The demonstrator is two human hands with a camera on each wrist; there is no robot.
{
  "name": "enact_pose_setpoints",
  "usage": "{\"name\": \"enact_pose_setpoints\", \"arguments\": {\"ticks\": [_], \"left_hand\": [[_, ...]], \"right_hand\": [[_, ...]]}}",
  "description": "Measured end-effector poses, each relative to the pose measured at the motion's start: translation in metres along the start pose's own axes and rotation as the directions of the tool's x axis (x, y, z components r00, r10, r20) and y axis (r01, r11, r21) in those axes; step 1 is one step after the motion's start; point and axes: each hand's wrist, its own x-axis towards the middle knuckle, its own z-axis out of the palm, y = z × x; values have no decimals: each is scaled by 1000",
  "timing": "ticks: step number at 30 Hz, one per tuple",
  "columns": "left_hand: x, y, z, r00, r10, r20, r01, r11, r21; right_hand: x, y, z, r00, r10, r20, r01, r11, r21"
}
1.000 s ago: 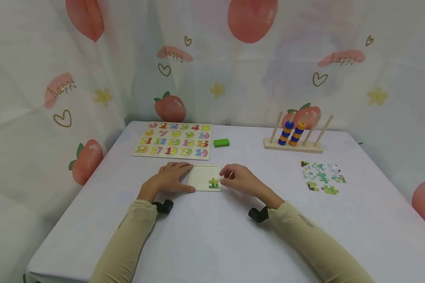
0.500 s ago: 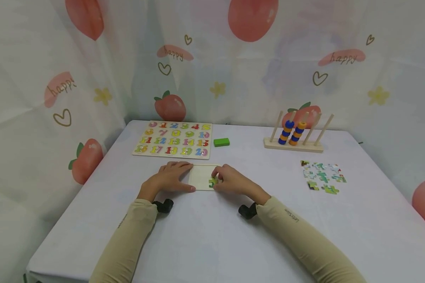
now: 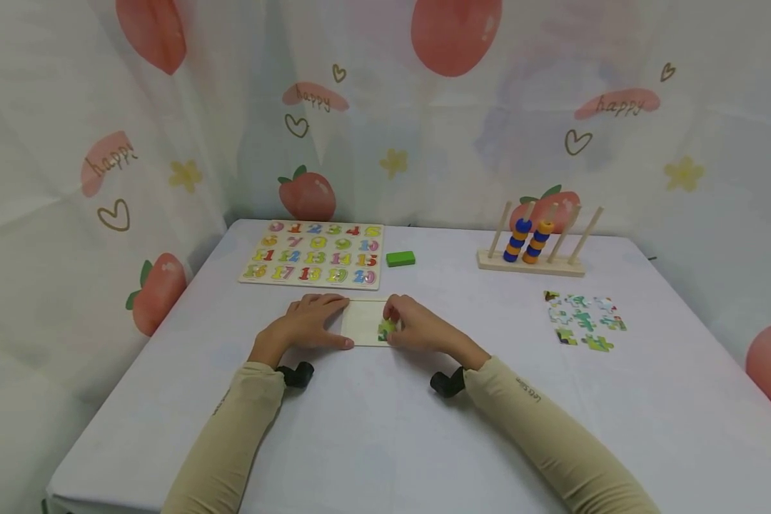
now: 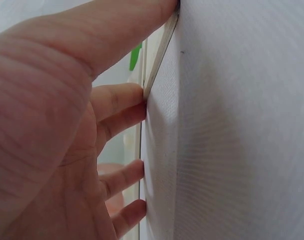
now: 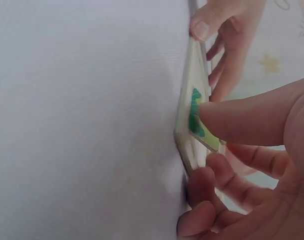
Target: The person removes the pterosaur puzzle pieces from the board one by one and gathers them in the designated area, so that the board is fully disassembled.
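A small pale puzzle board (image 3: 361,321) lies on the white table between the hands. The left hand (image 3: 308,321) spreads along its left side, thumb at the near corner and forefinger at the far one; the left wrist view shows these fingers fairly straight against the board's edge. At the board's right end the right hand (image 3: 420,325) pinches a green jigsaw piece (image 3: 384,330). In the right wrist view the thumb presses the face of this jigsaw piece (image 5: 196,120), which tilts up from the board, and the other fingers curl behind and below.
Several loose jigsaw pieces (image 3: 585,321) lie on the right of the table. Behind the board are a number puzzle board (image 3: 324,250) and a green block (image 3: 401,258). A wooden bead rack (image 3: 530,265) with blue and orange beads stands at the back right.
The right hand has come leftward from beside the board onto the jigsaw piece in its lower right corner and pinched it; the piece now tilts. The left hand has stayed in place.
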Motion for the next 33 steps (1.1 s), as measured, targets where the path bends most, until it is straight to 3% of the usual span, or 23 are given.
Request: {"name": "enact_pose_setpoints", "arguments": {"ticks": [8, 17, 33], "left_hand": [[0, -1, 0, 1000, 9, 14, -8, 1000, -16], [0, -2, 0, 1000, 13, 8, -13, 1000, -18], [-1, -1, 0, 1000, 30, 5, -30, 999, -18]], "right_hand": [[-4, 4, -1, 998, 36, -49, -27, 984, 174], [-6, 8, -5, 991, 108, -84, -84, 964, 251], [-24, 22, -13, 985, 138, -104, -101, 950, 296]]}}
